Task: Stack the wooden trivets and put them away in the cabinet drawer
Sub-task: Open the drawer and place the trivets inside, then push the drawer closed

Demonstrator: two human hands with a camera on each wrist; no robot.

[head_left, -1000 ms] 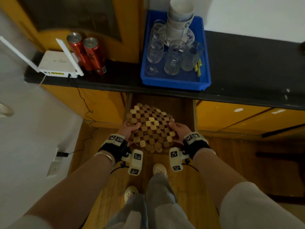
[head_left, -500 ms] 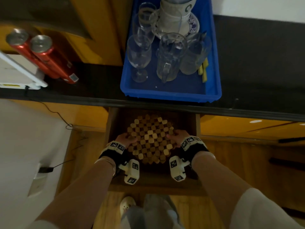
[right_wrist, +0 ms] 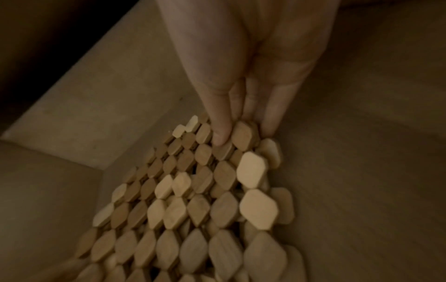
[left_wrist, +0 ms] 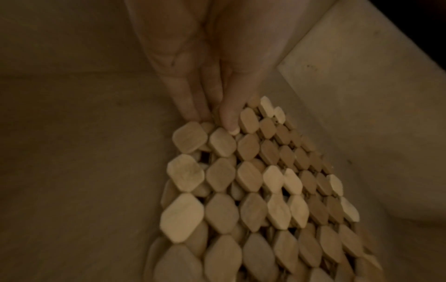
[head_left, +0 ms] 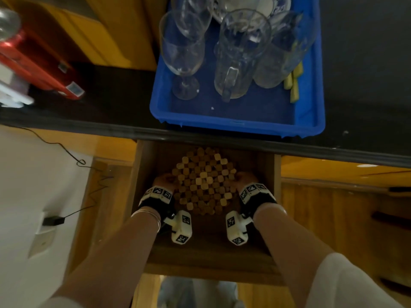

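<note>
A stack of round wooden trivets (head_left: pixel 204 182), made of light and dark checkered blocks, lies low inside the open wooden drawer (head_left: pixel 206 261) under the black countertop. My left hand (head_left: pixel 165 181) pinches its left edge and my right hand (head_left: pixel 243 178) pinches its right edge. In the left wrist view the left hand (left_wrist: pixel 212 120) has its thumb on top of the trivets (left_wrist: pixel 253 190) and its fingers under the rim, near the drawer wall (left_wrist: pixel 362 95). The right wrist view shows the right hand (right_wrist: pixel 243 129) holding the trivets (right_wrist: pixel 193 200) the same way.
A blue tray (head_left: pixel 233 125) with several glasses and cups sits on the countertop (head_left: pixel 100 107) right above the drawer. Red cans (head_left: pixel 33 63) and a white router (head_left: pixel 11 94) stand at the left. Yellow cabinet fronts (head_left: pixel 333 172) flank the drawer.
Both hands have carried the trivet stack forward and down from above the drawer to deep inside it. My head has leaned in closer over the countertop.
</note>
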